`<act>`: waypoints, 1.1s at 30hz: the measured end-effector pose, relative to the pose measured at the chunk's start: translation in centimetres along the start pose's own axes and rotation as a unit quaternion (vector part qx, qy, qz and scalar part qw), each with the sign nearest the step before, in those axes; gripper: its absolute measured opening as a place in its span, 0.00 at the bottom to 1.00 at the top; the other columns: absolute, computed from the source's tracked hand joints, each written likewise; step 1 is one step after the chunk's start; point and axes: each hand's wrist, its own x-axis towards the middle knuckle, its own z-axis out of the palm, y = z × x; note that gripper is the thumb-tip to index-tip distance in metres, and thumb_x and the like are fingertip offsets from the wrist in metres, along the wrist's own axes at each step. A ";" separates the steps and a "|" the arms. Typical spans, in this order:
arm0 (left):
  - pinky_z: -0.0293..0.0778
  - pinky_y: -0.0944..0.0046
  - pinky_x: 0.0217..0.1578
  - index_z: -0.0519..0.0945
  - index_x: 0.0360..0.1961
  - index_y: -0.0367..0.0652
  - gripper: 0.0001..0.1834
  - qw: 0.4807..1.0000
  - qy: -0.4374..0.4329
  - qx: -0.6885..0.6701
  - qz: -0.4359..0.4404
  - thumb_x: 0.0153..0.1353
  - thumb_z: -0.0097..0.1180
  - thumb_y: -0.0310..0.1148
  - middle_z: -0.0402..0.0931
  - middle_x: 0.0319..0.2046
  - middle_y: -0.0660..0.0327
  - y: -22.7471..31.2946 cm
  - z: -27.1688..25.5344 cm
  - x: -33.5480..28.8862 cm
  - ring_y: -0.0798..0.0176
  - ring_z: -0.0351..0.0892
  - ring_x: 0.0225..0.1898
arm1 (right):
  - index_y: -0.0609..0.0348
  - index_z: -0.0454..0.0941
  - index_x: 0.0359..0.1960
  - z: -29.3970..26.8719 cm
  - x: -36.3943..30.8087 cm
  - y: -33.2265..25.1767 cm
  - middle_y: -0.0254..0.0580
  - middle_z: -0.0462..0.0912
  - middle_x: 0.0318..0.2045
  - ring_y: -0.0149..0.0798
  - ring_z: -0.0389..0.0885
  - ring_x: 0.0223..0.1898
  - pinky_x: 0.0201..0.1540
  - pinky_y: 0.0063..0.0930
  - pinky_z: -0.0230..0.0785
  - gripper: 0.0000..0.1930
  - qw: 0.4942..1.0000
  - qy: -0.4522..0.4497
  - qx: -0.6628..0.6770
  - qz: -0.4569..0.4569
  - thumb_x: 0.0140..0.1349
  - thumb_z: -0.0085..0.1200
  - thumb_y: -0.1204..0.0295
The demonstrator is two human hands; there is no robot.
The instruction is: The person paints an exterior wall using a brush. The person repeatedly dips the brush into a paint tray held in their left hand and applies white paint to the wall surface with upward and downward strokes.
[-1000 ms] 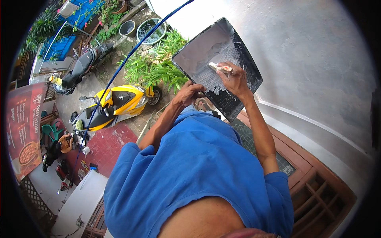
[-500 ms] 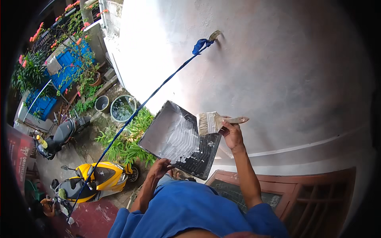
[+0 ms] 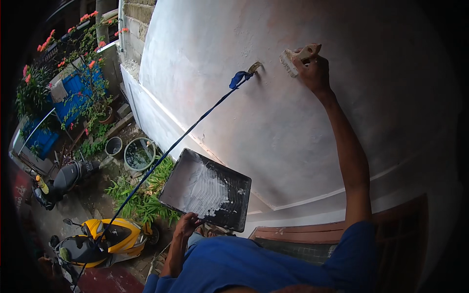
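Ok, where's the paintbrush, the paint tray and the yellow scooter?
paintbrush (image 3: 289,62), head view, on its white bristles at the wall.
paint tray (image 3: 205,189), head view, on its paint-smeared floor.
yellow scooter (image 3: 117,233), head view, on its yellow body.

The right hand (image 3: 312,68) is covering most of the paintbrush (image 3: 292,59) handle. The left hand (image 3: 187,225) is disappearing under the paint tray (image 3: 207,190), its fingers hidden. The blue cord (image 3: 171,149) is running off the lower edge. The yellow scooter (image 3: 105,239) and dark scooter (image 3: 63,180) are darkening toward the rim, details unreadable.
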 end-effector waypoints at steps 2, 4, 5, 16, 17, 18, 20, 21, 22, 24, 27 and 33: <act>0.70 0.54 0.38 0.70 0.22 0.37 0.05 1.000 0.003 -0.021 0.004 0.45 0.54 0.23 0.66 0.24 0.60 -0.2 0.8 -0.2 0.64 0.67 0.28 | 0.63 0.75 0.33 0.1 2.9 0.8 0.48 0.79 0.27 0.42 0.79 0.29 0.34 0.29 0.71 0.13 0.997 -0.018 -0.078 -0.004 0.50 0.53 0.67; 0.70 0.51 0.40 0.69 0.23 0.37 0.05 0.999 0.017 -0.043 0.014 0.45 0.53 0.22 0.66 0.24 0.59 -0.6 0.5 -0.1 0.63 0.68 0.28 | 0.61 0.74 0.36 -0.6 6.0 1.3 0.49 0.79 0.28 0.46 0.79 0.30 0.36 0.33 0.71 0.15 0.988 -0.025 -0.155 -0.007 0.49 0.52 0.64; 0.70 0.51 0.40 0.69 0.23 0.37 0.05 0.999 0.015 -0.044 0.007 0.45 0.53 0.22 0.66 0.24 0.59 -0.8 0.8 0.1 0.63 0.68 0.28 | 0.60 0.74 0.37 -2.0 7.6 1.6 0.48 0.79 0.27 0.46 0.79 0.30 0.36 0.35 0.71 0.15 0.986 -0.016 -0.165 -0.007 0.49 0.52 0.64; 0.70 0.51 0.40 0.68 0.27 0.38 0.07 0.998 0.034 -0.058 0.018 0.44 0.52 0.22 0.67 0.26 0.59 -1.0 -0.3 0.8 0.60 0.70 0.31 | 0.70 0.72 0.29 5.9 -0.7 0.3 0.50 0.74 0.28 0.45 0.76 0.30 0.31 0.33 0.73 0.08 0.905 -0.151 -0.300 -0.260 0.47 0.46 0.79; 0.70 0.51 0.39 0.68 0.26 0.38 0.07 0.997 0.031 -0.069 0.007 0.44 0.51 0.22 0.67 0.26 0.58 -0.9 -0.3 0.6 0.59 0.69 0.31 | 0.69 0.72 0.30 6.3 -1.2 -0.3 0.51 0.73 0.27 0.47 0.76 0.30 0.32 0.35 0.73 0.08 0.925 -0.149 -0.255 -0.239 0.47 0.47 0.79; 0.70 0.51 0.38 0.68 0.26 0.38 0.07 0.997 0.033 -0.067 0.016 0.44 0.51 0.22 0.67 0.26 0.58 -0.8 -0.3 0.5 0.59 0.70 0.31 | 0.67 0.73 0.30 5.8 -0.2 -0.3 0.51 0.74 0.27 0.47 0.77 0.31 0.32 0.36 0.72 0.08 0.940 -0.155 -0.233 -0.194 0.48 0.47 0.78; 0.71 0.52 0.38 0.68 0.26 0.37 0.07 0.997 0.036 -0.064 0.024 0.44 0.51 0.22 0.67 0.25 0.58 -0.8 -0.4 0.7 0.58 0.70 0.31 | 0.64 0.73 0.32 3.2 3.4 -0.8 0.51 0.75 0.27 0.48 0.77 0.31 0.33 0.38 0.71 0.09 0.959 -0.145 -0.220 -0.106 0.50 0.48 0.74; 0.71 0.52 0.38 0.68 0.25 0.38 0.06 0.998 0.024 -0.062 0.010 0.44 0.51 0.22 0.67 0.25 0.58 -0.9 -0.4 0.9 0.59 0.70 0.30 | 0.63 0.73 0.33 0.8 6.2 -0.3 0.51 0.76 0.27 0.49 0.77 0.31 0.34 0.38 0.70 0.10 0.962 -0.127 -0.235 -0.062 0.52 0.50 0.70; 0.71 0.52 0.38 0.68 0.25 0.38 0.06 0.998 0.011 -0.058 -0.006 0.44 0.51 0.22 0.67 0.25 0.58 -0.9 -0.2 1.2 0.59 0.70 0.30 | 0.60 0.74 0.35 -1.8 9.0 0.6 0.51 0.78 0.28 0.49 0.77 0.31 0.34 0.38 0.70 0.13 0.966 -0.080 -0.240 -0.057 0.51 0.52 0.64; 0.71 0.53 0.37 0.68 0.25 0.38 0.06 0.998 0.011 -0.057 -0.003 0.44 0.51 0.22 0.67 0.24 0.59 -0.8 0.7 0.6 0.60 0.70 0.29 | 0.57 0.73 0.38 -6.8 13.8 -0.6 0.46 0.78 0.27 0.47 0.78 0.27 0.30 0.35 0.70 0.12 0.934 -0.034 -0.343 -0.090 0.54 0.49 0.67; 0.71 0.53 0.37 0.69 0.24 0.38 0.05 0.995 0.062 -0.068 0.040 0.44 0.52 0.22 0.66 0.21 0.60 0.0 -0.4 -1.2 0.62 0.70 0.27 | 0.61 0.73 0.39 -6.6 17.6 -2.6 0.45 0.78 0.26 0.42 0.77 0.29 0.29 0.33 0.71 0.11 0.918 0.028 -0.379 -0.112 0.53 0.46 0.77; 0.69 0.48 0.41 0.69 0.25 0.38 0.06 0.999 -0.002 -0.053 0.001 0.44 0.52 0.23 0.66 0.25 0.61 -1.6 -1.0 2.4 0.62 0.69 0.30 | 0.61 0.72 0.31 -2.0 6.7 0.5 0.45 0.74 0.28 0.42 0.77 0.32 0.32 0.34 0.73 0.07 0.867 -0.099 -0.409 -0.266 0.48 0.47 0.78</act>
